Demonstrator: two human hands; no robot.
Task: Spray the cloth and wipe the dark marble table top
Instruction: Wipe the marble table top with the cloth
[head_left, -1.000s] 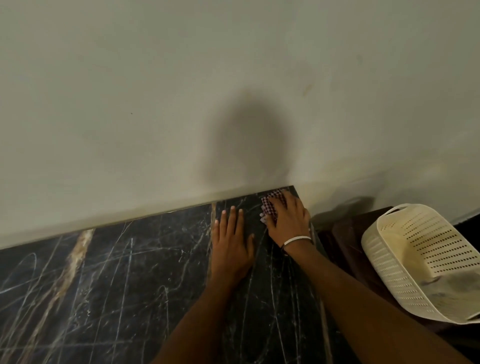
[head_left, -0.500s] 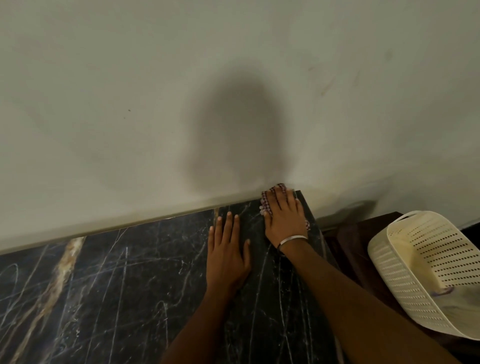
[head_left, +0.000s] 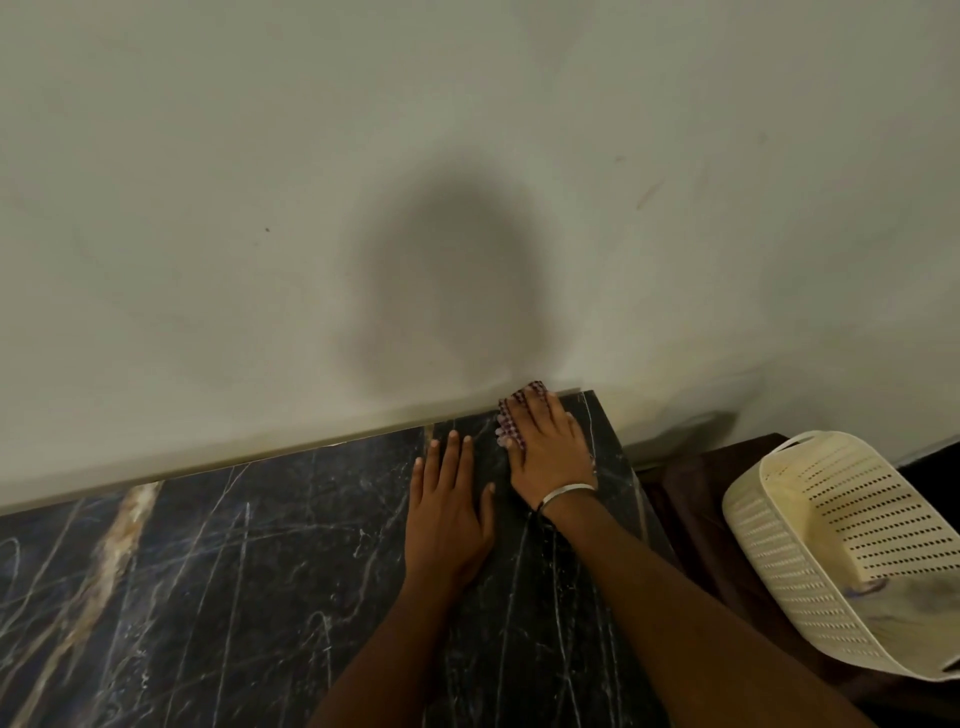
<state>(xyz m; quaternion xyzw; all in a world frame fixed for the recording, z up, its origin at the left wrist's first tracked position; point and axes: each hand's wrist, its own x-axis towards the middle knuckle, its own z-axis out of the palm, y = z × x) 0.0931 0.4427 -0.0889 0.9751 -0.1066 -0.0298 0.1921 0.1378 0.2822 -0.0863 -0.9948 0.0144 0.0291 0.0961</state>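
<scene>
The dark marble table top (head_left: 249, 582) with white and tan veins fills the lower left and ends at the wall. At its far right corner my right hand (head_left: 545, 447) presses flat on a small red-and-white checked cloth (head_left: 511, 421), fingers straight and reaching the wall. Most of the cloth is hidden under the hand; only its left edge and far tip show. My left hand (head_left: 449, 504) rests flat on the marble just left of the right hand, fingers straight and together, holding nothing. No spray bottle is in view.
A pale wall (head_left: 363, 182) rises directly behind the table. Right of the table's edge, lower down, a cream perforated plastic basket (head_left: 841, 545) sits on a dark brown surface (head_left: 691, 499).
My right hand has pushed the cloth farther into the back right corner, up against the wall. The left hand has stayed flat beside it. The view has tilted up slightly.
</scene>
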